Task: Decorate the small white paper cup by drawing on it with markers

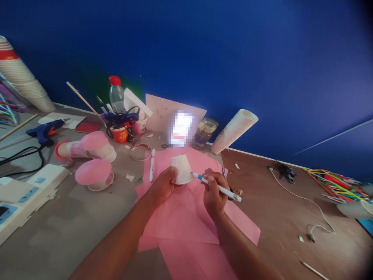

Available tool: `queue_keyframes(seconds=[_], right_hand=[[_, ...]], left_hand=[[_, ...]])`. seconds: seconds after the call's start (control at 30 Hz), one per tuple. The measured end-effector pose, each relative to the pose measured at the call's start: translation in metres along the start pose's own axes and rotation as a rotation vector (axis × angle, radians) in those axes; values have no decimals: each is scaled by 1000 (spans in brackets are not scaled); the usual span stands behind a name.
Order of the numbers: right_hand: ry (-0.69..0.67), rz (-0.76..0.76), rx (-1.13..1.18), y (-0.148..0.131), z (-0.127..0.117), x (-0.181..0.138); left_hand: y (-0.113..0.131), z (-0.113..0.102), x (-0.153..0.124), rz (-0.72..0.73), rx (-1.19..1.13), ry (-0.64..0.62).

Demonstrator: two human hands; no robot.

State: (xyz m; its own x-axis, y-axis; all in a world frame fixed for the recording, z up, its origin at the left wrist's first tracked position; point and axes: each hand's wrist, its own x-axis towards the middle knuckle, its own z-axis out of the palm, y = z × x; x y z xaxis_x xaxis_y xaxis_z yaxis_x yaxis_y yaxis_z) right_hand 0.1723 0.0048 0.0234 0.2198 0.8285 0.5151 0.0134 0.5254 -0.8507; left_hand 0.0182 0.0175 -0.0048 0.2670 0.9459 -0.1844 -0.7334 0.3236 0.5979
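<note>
My left hand (165,185) is closed on a white paper cup (182,166), thumb on its side, with the wide rim facing down. Faint marks show on the cup's wall. Between the fingers of my right hand (215,190) is a white marker (223,190) with a blue band, its tip at the cup's right side; whether it touches cannot be made out. Beneath both hands lie overlapping sheets of pink paper (180,217). A second white marker (152,165) rests along the left edge of that paper.
Pink-topped cup pieces (93,171), a blue glue gun (45,130) and a power strip (32,194) are on the left. Behind stand a lit, blurred screen (181,130), a glass jar (205,132) and a leaning cup stack (234,130). A white cable (303,194) lies right.
</note>
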Motion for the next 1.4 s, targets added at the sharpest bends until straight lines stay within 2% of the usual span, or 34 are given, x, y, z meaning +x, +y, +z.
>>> queue_keyframes(seconds=[0.23,0.4,0.67,1.03,1.17,1.4], right_hand=[[-34,-56,-50,-4,1,0],[-119,-68,27,-10,3,0],[44,47,30,-5,-3,6],[-30,5,16,-2,-3,4],[-82,-15,88,-6,-1,5],[-18,44,147,-7,-2,8]], left_hand=[[0,-1,-1,9,-11,7],[2,1,-3,16,2,0],[2,-2,-2,-24,-14,-37],[2,-2,-2,-17,-12,-25],[3,-2,-2,-15,-7,-7],[4,1,-4,-25,-20,-44]])
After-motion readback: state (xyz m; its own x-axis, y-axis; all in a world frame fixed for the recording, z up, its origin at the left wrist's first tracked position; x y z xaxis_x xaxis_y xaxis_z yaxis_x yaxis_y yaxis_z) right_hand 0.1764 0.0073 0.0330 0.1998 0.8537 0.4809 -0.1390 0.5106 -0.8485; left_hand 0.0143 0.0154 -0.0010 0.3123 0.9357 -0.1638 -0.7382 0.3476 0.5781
